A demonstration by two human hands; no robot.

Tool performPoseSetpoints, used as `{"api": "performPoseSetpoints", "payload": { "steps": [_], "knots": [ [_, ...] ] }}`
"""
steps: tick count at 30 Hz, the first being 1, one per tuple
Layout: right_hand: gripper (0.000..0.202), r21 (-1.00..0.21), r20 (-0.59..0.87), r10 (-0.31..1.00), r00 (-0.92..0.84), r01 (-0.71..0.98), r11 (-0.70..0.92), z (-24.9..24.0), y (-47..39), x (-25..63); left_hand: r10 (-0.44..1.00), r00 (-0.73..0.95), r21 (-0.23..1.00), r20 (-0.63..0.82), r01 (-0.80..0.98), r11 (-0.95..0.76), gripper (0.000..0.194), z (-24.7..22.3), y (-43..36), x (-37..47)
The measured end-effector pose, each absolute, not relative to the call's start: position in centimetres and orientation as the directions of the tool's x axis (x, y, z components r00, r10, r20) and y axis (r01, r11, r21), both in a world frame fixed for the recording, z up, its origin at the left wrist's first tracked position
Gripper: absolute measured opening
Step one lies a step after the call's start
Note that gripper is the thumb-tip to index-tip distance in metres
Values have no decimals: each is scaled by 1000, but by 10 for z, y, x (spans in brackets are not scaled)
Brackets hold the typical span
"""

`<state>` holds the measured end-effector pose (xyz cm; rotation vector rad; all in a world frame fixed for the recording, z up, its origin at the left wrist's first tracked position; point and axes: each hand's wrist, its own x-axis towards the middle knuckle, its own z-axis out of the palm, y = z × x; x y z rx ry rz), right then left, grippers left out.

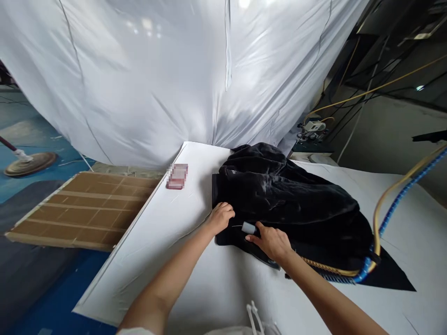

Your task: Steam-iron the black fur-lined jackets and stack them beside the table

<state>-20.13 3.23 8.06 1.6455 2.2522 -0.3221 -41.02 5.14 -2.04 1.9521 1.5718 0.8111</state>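
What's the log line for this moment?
left hand: on black garment | right hand: holding grey object | garment: lying on white table

No lettering is legible: the small pale mark on the black garment, beyond the left fingers, is too small to read; the reddish item to their left is pixelated.

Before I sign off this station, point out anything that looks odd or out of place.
The reddish item on the white table, left of the black garment, shows as coarse square blocks, hiding its details. Otherwise, no spill or damage stands out.
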Motion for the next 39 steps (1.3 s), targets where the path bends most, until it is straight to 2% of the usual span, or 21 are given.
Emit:
{"api": "performPoseSetpoints", "payload": {
  "steps": [2, 7, 10, 12, 13, 16, 19, 21, 23, 24, 26, 28, 29, 35, 37, 39],
  "knots": [
    [57, 4, -400, 873, -280, 952, 307, 81, 33, -203, 962, 254, 665, 101, 702, -255, 27, -21, 53, -417],
    [48, -28, -444, 851, -280, 954, 299, 84, 33, -208, 965, 220, 624, 146, 736, -262, 32, -33, 58, -430],
    [46, -38, -462, 840, -285, 952, 302, 85, 31, -216, 974, -51, 673, 222, 731, -115, 29, -38, 64, -434],
    [48, -37, -461, 846, -268, 958, 284, 85, 31, -226, 946, -261, 727, 194, 685, 39, 29, -39, 71, -438],
    [50, -35, -453, 854, -257, 962, 271, 84, 31, -231, 942, -300, 750, 150, 656, 90, 29, -39, 75, -440],
    [54, -30, -407, 885, -227, 971, 235, 79, 31, -245, 975, -221, 779, 30, 617, 116, 21, -39, 85, -444],
    [56, -23, -381, 906, -183, 982, 189, 73, 32, -254, 986, -169, 769, 3, 630, 105, 23, -33, 84, -443],
    [55, -23, -390, 910, -142, 989, 144, 71, 32, -257, 980, -196, 707, 32, 698, 116, 27, -24, 78, -440],
    [54, -28, -404, 907, -114, 993, 112, 70, 34, -258, 975, -189, 574, 114, 814, 90, 30, -12, 73, -436],
    [54, -32, -409, 906, -108, 994, 105, 69, 34, -259, 980, -129, 496, 150, 867, 38, 30, -6, 72, -434],
    [55, -36, -407, 907, -108, 994, 102, 69, 35, -259, 984, 96, 390, 148, 909, -147, 30, 1, 73, -433],
    [55, -36, -405, 908, -105, 994, 99, 68, 37, -260, 951, 304, 365, 50, 881, -301, 30, 2, 79, -435],
    [55, -37, -407, 908, -103, 995, 96, 68, 37, -260, 939, 345, 365, -2, 874, -321, 30, 0, 83, -438],
    [55, -30, -420, 905, -62, 998, 54, 70, 38, -263, 960, 191, 387, -203, 917, -101, 49, -8, 120, -455],
    [55, -36, -417, 907, -55, 998, 44, 71, 38, -264, 970, 155, 409, -188, 910, -66, 51, -7, 127, -455],
    [55, -40, -411, 910, -50, 999, 37, 71, 39, -266, 993, -25, 461, -112, 884, 75, 47, -7, 128, -454]
  ]
}}
